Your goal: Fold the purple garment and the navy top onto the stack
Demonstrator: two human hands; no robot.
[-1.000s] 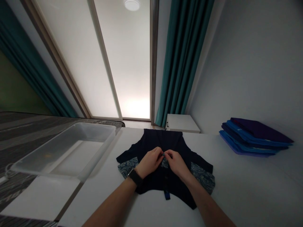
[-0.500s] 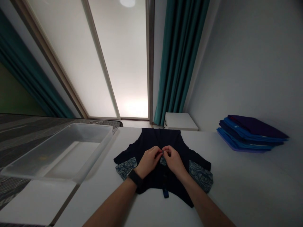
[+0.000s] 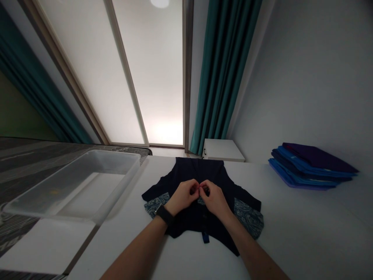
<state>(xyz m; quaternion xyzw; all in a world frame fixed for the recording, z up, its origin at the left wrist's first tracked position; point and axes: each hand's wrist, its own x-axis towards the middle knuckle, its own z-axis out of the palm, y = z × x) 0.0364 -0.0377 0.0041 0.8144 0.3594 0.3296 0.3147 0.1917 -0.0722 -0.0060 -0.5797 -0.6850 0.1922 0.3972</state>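
A dark navy shirt (image 3: 201, 175) with blue paisley sleeve cuffs lies spread on the white table (image 3: 291, 233), collar end toward me. My left hand (image 3: 184, 195), a black watch on its wrist, and my right hand (image 3: 212, 197) meet at the middle of the shirt's front. Both hands are closed in a pinch on the shirt's front edge, fingertips almost touching each other. What sits between the fingertips is too small to make out.
A clear plastic bin (image 3: 78, 182) stands at the table's left. A stack of folded blue and purple cloths (image 3: 311, 165) lies at the far right by the wall. A small white cabinet (image 3: 223, 151), teal curtains (image 3: 221, 74) and a frosted window lie beyond the table.
Both hands have stayed pinched at the shirt's middle, with only slight finger movement. The view shifted a little.
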